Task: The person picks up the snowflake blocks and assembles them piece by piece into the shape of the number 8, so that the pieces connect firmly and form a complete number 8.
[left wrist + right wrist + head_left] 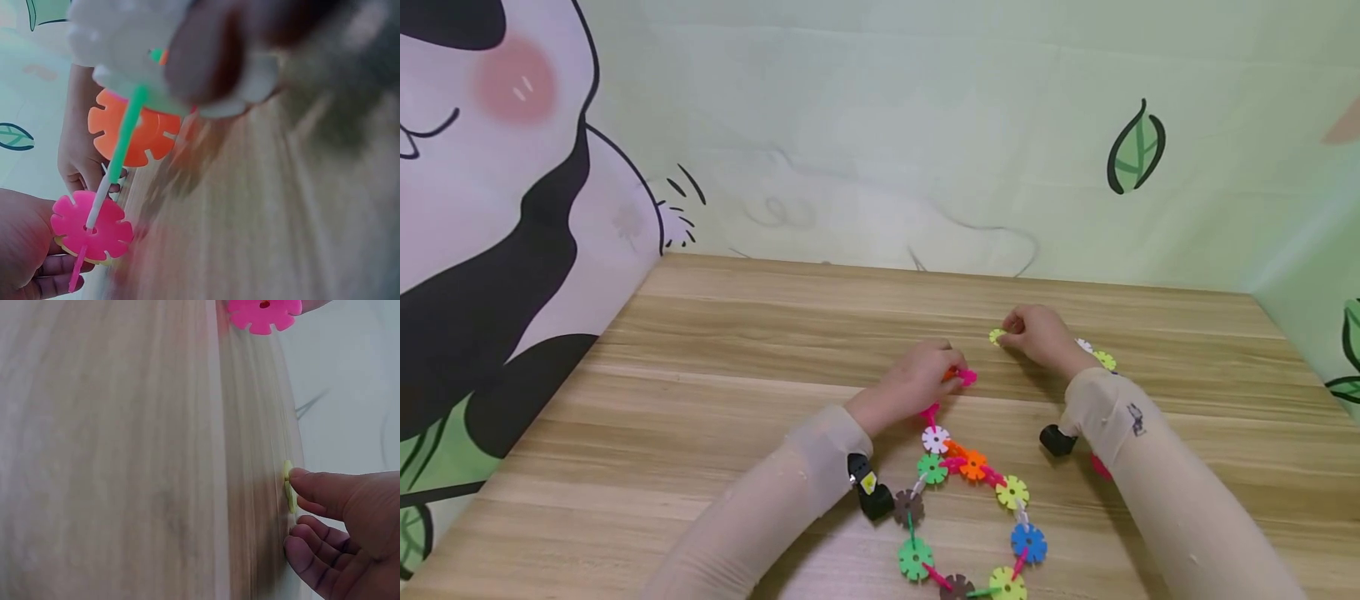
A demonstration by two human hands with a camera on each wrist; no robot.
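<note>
**Snowflake-disc chain, both hands at its far end**

Where the chain of flat plastic snowflake discs and thin connector sticks (970,508) lies looped on the pale wood-grain worktop (722,392), its upper end runs up under the left hand (917,382). That hand is curled over a bright pink snowflake disc (967,377) at the top of the chain; the left wrist view shows the same pink disc (92,227) threaded on a stick and pinched against the fingers, with an orange disc (134,128) further along the stick. Just beyond and to the right, the right hand (1037,335) pinches a small yellow-green snowflake disc (997,336) between thumb and fingertips, holding it at the worktop surface; the right wrist view shows this disc (289,487) edge-on against the thumb. The two hands are near each other but apart, each closed on its own disc.

The loop below holds white, green, orange, yellow-green, blue and brown discs, joined by pink, green and white sticks. Behind the right wrist a few loose discs, white and yellow-green (1099,357), lie on the worktop. Both forearms wear light beige sleeves (1157,475), each with a small black camera unit (871,490) at the wrist. A printed backdrop with a cartoon panda (497,208) and green leaves (1137,148) stands round the worktop.
</note>
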